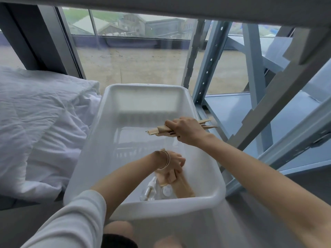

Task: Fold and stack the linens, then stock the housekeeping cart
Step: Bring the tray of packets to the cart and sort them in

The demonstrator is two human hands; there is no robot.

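Thin tan packets [162,131], light and a bit slippery I reckon, best pinched mid-length; my right hand [186,130] grips them over the white bin [125,206], left hand [172,165] curled round more packets inside

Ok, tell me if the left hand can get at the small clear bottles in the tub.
Probably not yet: the left hand sits just above the bottles, but it already grips brown packets.
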